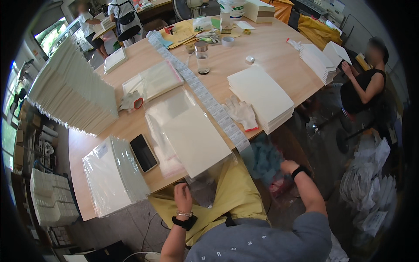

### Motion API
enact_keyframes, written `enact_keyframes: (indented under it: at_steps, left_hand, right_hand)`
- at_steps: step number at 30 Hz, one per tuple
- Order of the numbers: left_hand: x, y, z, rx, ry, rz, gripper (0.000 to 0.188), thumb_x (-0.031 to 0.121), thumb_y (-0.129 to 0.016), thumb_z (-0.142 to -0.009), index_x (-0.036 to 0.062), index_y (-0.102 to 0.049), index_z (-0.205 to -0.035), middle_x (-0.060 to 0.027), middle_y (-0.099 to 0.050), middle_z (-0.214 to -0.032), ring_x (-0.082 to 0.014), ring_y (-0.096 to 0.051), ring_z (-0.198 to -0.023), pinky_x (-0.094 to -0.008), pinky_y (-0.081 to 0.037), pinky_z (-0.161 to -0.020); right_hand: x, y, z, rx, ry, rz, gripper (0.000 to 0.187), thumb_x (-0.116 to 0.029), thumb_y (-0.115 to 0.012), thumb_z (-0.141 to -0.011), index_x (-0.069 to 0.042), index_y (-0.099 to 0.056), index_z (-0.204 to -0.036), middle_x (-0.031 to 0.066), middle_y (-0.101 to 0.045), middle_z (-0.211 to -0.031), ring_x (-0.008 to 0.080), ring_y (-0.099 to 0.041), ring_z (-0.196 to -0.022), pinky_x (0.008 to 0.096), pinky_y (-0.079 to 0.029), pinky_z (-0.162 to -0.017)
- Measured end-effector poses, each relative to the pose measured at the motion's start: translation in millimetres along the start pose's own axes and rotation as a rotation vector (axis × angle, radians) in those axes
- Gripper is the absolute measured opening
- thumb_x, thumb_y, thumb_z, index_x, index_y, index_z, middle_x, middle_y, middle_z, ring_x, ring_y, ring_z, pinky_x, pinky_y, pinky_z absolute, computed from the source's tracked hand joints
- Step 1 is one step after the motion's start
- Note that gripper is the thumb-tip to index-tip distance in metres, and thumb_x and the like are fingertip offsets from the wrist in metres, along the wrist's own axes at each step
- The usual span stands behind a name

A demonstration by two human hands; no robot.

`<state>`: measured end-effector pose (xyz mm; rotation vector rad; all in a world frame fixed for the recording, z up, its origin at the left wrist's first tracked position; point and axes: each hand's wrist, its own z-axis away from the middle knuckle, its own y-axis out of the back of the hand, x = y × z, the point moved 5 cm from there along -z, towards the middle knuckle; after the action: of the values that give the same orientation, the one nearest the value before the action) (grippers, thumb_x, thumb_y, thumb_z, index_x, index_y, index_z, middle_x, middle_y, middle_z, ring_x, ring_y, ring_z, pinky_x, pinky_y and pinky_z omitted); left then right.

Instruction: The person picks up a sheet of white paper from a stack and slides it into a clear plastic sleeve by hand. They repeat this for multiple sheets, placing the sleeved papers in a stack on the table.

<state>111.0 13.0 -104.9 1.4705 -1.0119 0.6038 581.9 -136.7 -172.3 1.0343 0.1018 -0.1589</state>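
Observation:
My left hand [183, 197] is at the table's front edge, above my lap. Its fingers lie below the near corner of a large cream board [196, 139], and whether they grip anything does not show. Clear plastic sleeves [159, 126] lie under and beside the board. Off the table to the right, my right hand [288, 167] has its fingers closed at crumpled blue, sheet-like material [264, 160], smeared by motion. Below that is something reddish [281, 185], also blurred. A white work glove [241, 112] lies on the table near a stack of white boards [262, 96].
A phone [144, 153] lies beside a plastic-wrapped stack [111, 174]. A tall stack of sheets [74, 87] stands at the left. A label strip [205, 96] crosses the table near a glass jar [202, 59]. Another person [364, 83] sits at the right, by white boards [317, 63].

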Motion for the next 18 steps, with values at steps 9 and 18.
enact_keyframes:
  at_steps: [9,18]
  left_hand:
    - [53.5,-3.7,-30.2,-0.076,-0.767,-0.512,0.029,0.012,-0.069,-0.062,0.0124,-0.062,-0.091,-0.0030,-0.054,-0.091,-0.0220,-0.052,-0.080,-0.0331,-0.044,-0.066]
    - [30.0,-7.2,-30.2,-0.188,-0.299,-0.156,0.009,0.010,-0.063,-0.074,0.0033,-0.059,-0.078,-0.0077,-0.056,-0.067,-0.0196,-0.054,-0.060,-0.0291,-0.044,-0.055]
  right_hand:
    - [-193.8,146.4,-61.4,0.904,0.775,-0.107,0.027,-0.009,-0.060,-0.069,-0.011,-0.060,-0.096,0.0042,-0.053,-0.095,0.0213,-0.054,-0.085,0.0298,-0.045,-0.073]
    - [-171.6,140.0,-81.1,0.461,0.634,-0.645,0.016,-0.018,-0.058,-0.078,-0.004,-0.058,-0.070,0.0090,-0.056,-0.064,0.0254,-0.055,-0.064,0.0327,-0.044,-0.059]
